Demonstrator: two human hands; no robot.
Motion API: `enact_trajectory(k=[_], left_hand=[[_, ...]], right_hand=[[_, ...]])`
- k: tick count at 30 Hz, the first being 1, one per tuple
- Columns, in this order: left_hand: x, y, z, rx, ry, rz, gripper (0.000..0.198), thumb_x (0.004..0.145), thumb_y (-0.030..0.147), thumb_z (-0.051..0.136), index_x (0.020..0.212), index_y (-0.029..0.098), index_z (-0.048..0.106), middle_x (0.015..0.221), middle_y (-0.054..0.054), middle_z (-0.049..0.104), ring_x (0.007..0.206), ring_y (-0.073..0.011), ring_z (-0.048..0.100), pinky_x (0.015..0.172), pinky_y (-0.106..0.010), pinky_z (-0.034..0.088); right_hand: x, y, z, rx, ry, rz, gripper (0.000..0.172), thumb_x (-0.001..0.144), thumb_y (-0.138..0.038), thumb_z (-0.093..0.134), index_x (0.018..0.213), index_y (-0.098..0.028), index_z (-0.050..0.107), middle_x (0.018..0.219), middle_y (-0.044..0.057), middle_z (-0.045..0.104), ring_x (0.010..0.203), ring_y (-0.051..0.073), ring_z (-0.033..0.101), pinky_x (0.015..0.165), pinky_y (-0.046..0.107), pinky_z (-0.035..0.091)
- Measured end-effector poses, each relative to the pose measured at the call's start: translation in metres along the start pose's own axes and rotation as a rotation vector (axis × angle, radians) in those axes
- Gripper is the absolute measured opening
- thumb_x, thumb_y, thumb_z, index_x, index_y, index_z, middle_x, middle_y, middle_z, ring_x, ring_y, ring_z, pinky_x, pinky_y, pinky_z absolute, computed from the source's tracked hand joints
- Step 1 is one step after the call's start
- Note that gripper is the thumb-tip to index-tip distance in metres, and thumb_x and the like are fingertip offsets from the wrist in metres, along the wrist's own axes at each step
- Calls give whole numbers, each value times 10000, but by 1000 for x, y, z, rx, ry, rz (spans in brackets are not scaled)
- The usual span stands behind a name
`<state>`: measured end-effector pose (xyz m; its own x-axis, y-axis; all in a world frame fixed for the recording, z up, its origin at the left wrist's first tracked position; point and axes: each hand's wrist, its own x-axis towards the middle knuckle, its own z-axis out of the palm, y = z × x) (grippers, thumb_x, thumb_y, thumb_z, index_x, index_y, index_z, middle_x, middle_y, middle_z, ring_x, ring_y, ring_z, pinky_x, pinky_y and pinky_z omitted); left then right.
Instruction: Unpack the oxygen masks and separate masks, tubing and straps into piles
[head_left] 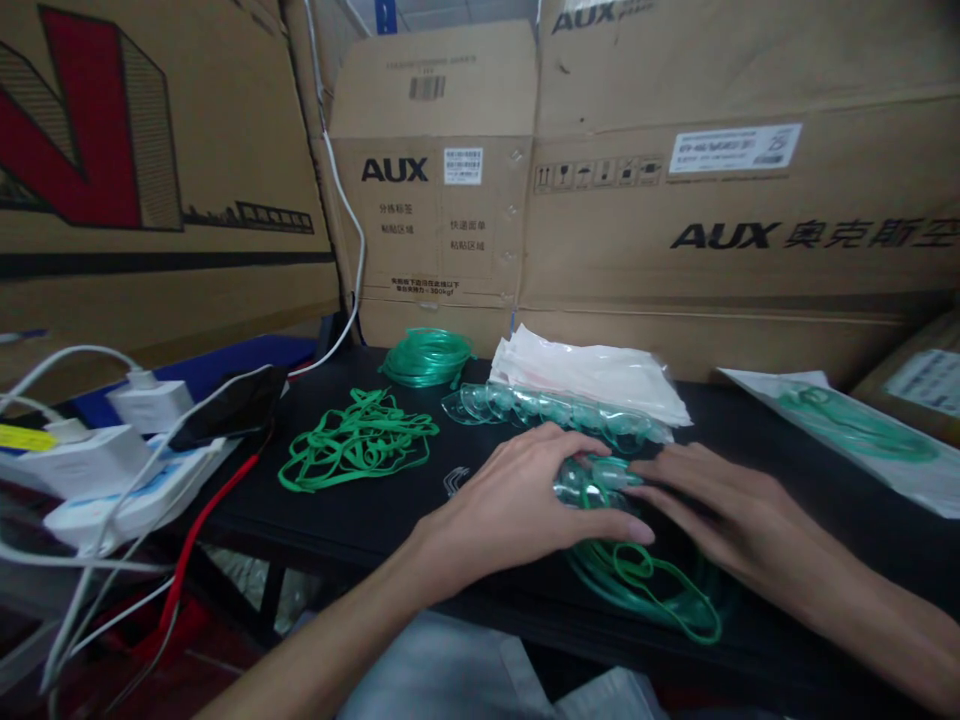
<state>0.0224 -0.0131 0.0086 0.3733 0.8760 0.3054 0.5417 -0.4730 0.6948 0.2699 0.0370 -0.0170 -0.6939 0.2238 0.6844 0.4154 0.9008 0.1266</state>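
Observation:
My left hand [525, 490] lies curled over a clear green mask [589, 482] on the black table [360, 520], fingers wrapped around it. My right hand [712, 510] touches the same mask from the right, fingers extended and pressed together. Green tubing with a green elastic band [645, 585] trails from the mask toward the table's near edge.
A pile of green elastic bands [356, 440], a coil of green tubing [427, 357], a row of clear masks [540, 405] and white plastic bags [592, 372] lie behind. A bagged set [847, 425] lies right. Power strips, chargers and a phone [229, 405] sit left. Cardboard boxes [675, 200] wall the back.

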Motion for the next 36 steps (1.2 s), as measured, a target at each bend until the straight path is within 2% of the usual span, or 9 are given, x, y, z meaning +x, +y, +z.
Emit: enact_trajectory(k=[3,7,9,15,20,25,30,36], left_hand=[[1,4,-4,-176,-59,-45,506,857,637,726,1221,286,728,1166,6,752,1122,-224,674,954,-296,487],[4,4,-4,-310,-101,-63,487,948,645,597,1163,234,749,1122,-14,775,1036,-212,697,899,-280,499],[4,2,-2,-296,-116,-76,494,956,652,575,1125,227,762,1093,-20,779,981,-208,703,870,-282,507],[3,-2,0,-303,-183,-160,485,955,636,562,1040,202,761,927,-28,751,762,-178,697,662,-254,517],[2,1,-6,-232,-196,-176,452,937,621,591,1008,214,775,894,-16,760,738,-170,699,655,-245,538],[0,6,-10,-140,-179,-194,427,945,604,579,978,231,785,787,-1,752,683,-164,683,663,-248,541],[-3,9,-11,-21,-144,-157,426,960,598,555,1040,246,783,837,0,758,760,-184,686,711,-257,526],[-2,10,-15,123,-122,-99,405,963,563,581,1145,251,765,1020,-26,768,979,-237,681,807,-280,499]], right_hand=[[0,-1,-3,-119,90,-63,147,1055,-224,528,1100,-190,664,912,71,777,818,214,745,848,355,567],[5,-8,-6,-128,89,-119,134,1011,-102,569,1123,-152,624,762,31,676,663,174,634,707,323,508],[9,-12,-7,-119,94,-127,152,993,-73,582,1125,-140,619,730,18,640,631,163,588,666,308,479],[9,-14,-8,-82,67,-121,111,1007,-103,587,1105,-139,625,780,29,656,666,151,595,691,291,471],[2,-10,-7,-115,-20,-131,152,994,-118,616,1139,-162,622,750,1,628,660,157,556,735,330,449],[1,-8,-9,-160,-44,-127,128,1003,-129,590,1118,-180,613,725,-20,602,618,148,507,752,345,406],[1,-6,-7,-157,-67,-115,109,1012,-126,572,1078,-205,606,701,-38,574,599,150,451,751,345,363],[0,-4,-2,0,-94,-38,99,1056,-205,527,1095,-215,618,779,-13,676,633,154,533,778,352,372]])
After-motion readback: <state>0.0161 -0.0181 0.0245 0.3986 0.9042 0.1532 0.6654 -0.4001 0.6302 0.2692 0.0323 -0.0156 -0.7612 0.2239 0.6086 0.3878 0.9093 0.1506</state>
